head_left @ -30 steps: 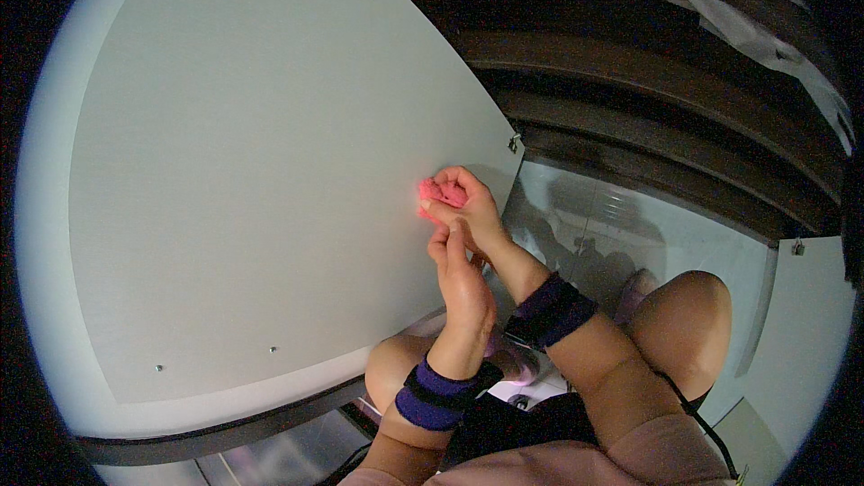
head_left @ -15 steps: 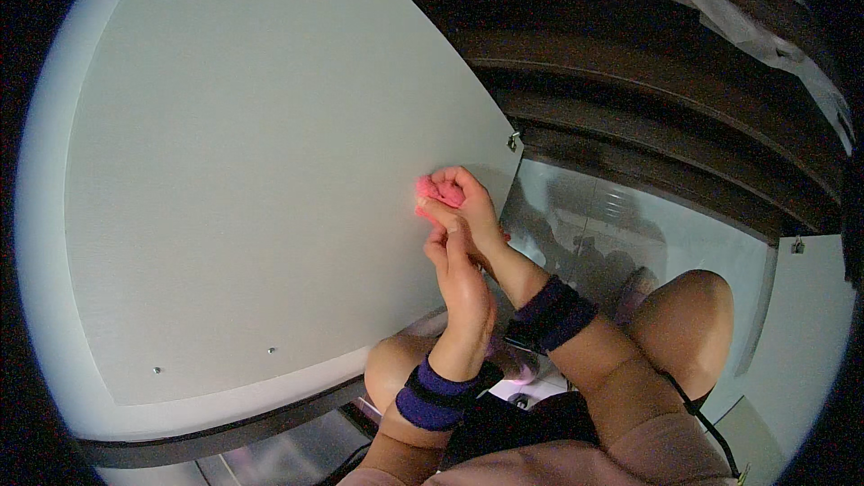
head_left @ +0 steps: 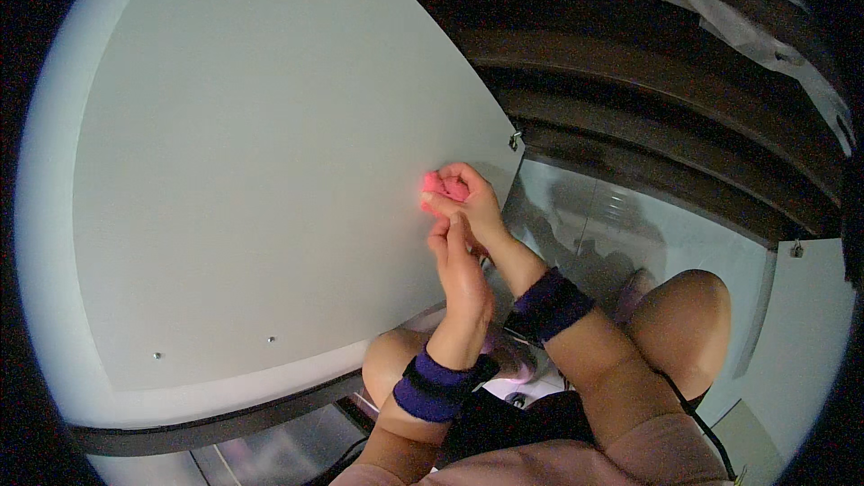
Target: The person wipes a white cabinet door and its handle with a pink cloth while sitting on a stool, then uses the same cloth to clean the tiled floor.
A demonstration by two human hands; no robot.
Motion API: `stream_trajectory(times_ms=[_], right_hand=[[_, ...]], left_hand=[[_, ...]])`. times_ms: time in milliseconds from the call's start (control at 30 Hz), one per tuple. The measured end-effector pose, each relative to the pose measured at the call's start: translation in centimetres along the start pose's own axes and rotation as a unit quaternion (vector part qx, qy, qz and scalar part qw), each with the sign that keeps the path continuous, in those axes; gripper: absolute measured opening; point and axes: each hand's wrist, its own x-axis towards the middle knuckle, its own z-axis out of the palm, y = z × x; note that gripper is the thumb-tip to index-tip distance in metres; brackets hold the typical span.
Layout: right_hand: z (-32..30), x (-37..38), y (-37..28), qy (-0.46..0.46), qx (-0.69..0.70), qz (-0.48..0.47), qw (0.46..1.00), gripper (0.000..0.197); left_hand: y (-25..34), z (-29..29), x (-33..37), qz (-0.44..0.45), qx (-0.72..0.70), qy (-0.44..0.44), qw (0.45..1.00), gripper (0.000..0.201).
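Observation:
A crumpled pink cloth is bunched in my right hand, whose fingers and thumb curl round it in front of the white cabinet door. Just below it, my left hand reaches up with its fingertips against the underside of the right hand. Its thumb and fingers are drawn together, and what they hold, if anything, is hidden behind the right hand. Dark purple bands wrap both wrists.
Dark wooden shelves or slats curve across the upper right. A metal hinge sits at the door's right edge. Another white door stands at far right. My bent knees flank my forearms above a glossy tiled floor.
Both hands have shifted very slightly, staying close together with the pink cloth still in the right one. The view has tilted a little, so the door's lower edge appears higher.

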Motion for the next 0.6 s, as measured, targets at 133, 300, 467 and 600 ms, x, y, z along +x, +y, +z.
stream_trajectory(times_ms=[133, 300, 467, 600], right_hand=[[-1.1, -1.0, 1.3, 0.057, 0.002, 0.043, 0.997, 0.033], [-2.8, 0.3, 1.0, 0.061, 0.0, -0.002, 0.998, 0.033], [-1.0, -2.2, 0.4, 0.07, 0.051, 0.018, 0.996, 0.029], [-1.0, -2.3, -0.7, 0.084, -0.012, -0.044, 0.995, 0.028]], left_hand=[[-1.3, -0.9, 1.4, -0.07, -0.001, -0.018, 0.997, 0.024], [-2.1, 0.1, 3.0, -0.096, -0.006, -0.022, 0.995, 0.021], [-2.0, -2.7, 1.7, -0.071, 0.004, -0.033, 0.997, 0.018], [-1.7, -4.5, 0.3, -0.053, 0.012, -0.047, 0.997, 0.015]])
